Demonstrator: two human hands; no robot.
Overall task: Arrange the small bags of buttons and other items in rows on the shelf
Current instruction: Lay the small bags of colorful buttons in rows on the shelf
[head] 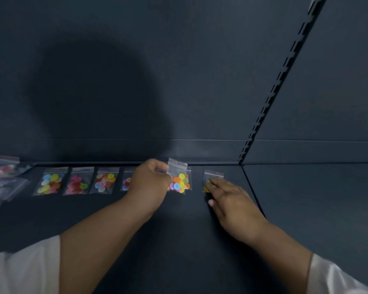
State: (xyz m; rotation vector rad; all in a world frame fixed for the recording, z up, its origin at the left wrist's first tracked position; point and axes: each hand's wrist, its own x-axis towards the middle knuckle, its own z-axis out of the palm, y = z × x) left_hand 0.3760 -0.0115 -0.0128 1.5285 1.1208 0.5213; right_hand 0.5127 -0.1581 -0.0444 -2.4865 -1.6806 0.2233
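1. Head view: the shelf [179, 221] carries a row of small clear button bags along its back edge.
2. Three bags [78, 181] lie flat, side by side, left of centre. A fourth bag [126, 183] is partly hidden behind the left hand [149, 183].
3. The left hand pinches the upper part of a lifted bag [179, 179] of mixed buttons, in line with the row.
4. The right hand [232, 200] lies with straight fingers on the last bag [214, 176], nearest the shelf's right edge and flat on the surface.
5. Loose bags [2, 181] lie in a blurred heap at the back left corner.
6. A slotted upright [270, 98] rises from the back right corner.
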